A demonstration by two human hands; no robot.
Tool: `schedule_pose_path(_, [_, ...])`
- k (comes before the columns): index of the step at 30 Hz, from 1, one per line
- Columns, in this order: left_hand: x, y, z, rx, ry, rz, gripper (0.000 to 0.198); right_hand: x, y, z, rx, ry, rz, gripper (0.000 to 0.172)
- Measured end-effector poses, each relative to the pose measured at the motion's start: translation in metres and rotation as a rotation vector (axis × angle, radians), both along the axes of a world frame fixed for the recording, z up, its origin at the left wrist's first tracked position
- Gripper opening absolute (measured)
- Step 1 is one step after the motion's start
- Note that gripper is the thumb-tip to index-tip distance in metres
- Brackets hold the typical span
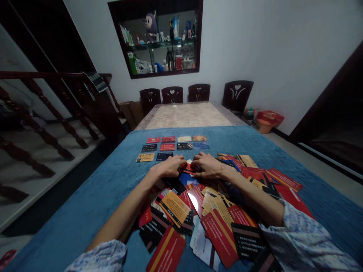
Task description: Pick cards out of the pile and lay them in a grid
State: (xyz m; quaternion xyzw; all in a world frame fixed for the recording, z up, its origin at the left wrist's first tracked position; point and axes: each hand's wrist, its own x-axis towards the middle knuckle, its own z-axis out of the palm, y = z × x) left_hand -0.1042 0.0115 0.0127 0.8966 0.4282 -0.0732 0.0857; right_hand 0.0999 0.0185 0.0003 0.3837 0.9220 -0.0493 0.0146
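Observation:
Between my two hands is a red card (pixel 187 169) with a dark stripe, at the far edge of a loose heap of cards. My left hand (pixel 172 166) has its fingers curled at the card's left end. At the right end, my right hand (pixel 209 165) is bent over it, fingers closed on its edge. Under my forearms spreads the heap, with a yellow card (pixel 175 207), a red card with a gold stripe (pixel 219 238) and black cards such as this black card (pixel 247 241). Beyond my hands, several cards lie face up in neat rows, among them a dark blue card (pixel 164 156).
A blue cloth (pixel 113 181) covers the near part of the table, and the bare stone tabletop (pixel 193 114) shows beyond it. Dark chairs (pixel 237 94) stand at the far side. A wooden railing (pixel 42 124) runs along the left.

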Motion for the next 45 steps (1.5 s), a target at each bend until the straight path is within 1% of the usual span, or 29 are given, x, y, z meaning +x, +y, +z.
schedule_pose_path(7, [-0.002, 0.0, 0.007, 0.028, -0.022, -0.064, 0.018, 0.002, 0.003, 0.0, -0.001, 0.033, 0.049, 0.035])
schedule_pose_path(10, [-0.005, 0.001, 0.01, 0.014, -0.089, -0.081, 0.017, 0.003, 0.005, 0.001, -0.004, 0.064, 0.083, 0.028])
schedule_pose_path(12, [-0.008, 0.003, 0.01, -0.008, -0.152, -0.066, 0.019, 0.005, 0.005, 0.004, -0.021, 0.093, 0.106, 0.024])
schedule_pose_path(15, [-0.013, 0.006, 0.011, -0.04, -0.25, -0.039, 0.023, 0.007, 0.004, 0.009, -0.034, 0.153, 0.118, 0.024])
schedule_pose_path(18, [-0.016, 0.009, 0.01, -0.045, -0.329, -0.024, 0.028, 0.008, 0.002, 0.014, -0.013, 0.182, 0.082, 0.026])
schedule_pose_path(22, [-0.018, 0.012, 0.008, -0.013, -0.38, -0.031, 0.036, 0.007, 0.0, 0.015, 0.039, 0.164, 0.045, 0.025])
schedule_pose_path(26, [-0.018, 0.016, 0.004, 0.068, -0.414, -0.028, 0.041, 0.006, 0.0, 0.013, 0.086, 0.171, 0.034, 0.025])
schedule_pose_path(30, [-0.018, 0.019, -0.002, 0.105, -0.441, -0.027, 0.045, 0.005, 0.002, 0.008, 0.119, 0.166, -0.021, 0.024])
schedule_pose_path(39, [-0.013, 0.017, -0.013, 0.145, -0.521, -0.023, 0.048, 0.001, 0.004, -0.003, 0.159, 0.161, -0.191, 0.038])
schedule_pose_path(42, [-0.012, 0.017, -0.017, 0.165, -0.542, 0.002, 0.047, 0.0, 0.005, -0.007, 0.169, 0.146, -0.205, 0.038])
schedule_pose_path(45, [-0.011, 0.017, -0.02, 0.183, -0.529, 0.039, 0.04, -0.001, 0.008, -0.012, 0.187, 0.139, -0.206, 0.04])
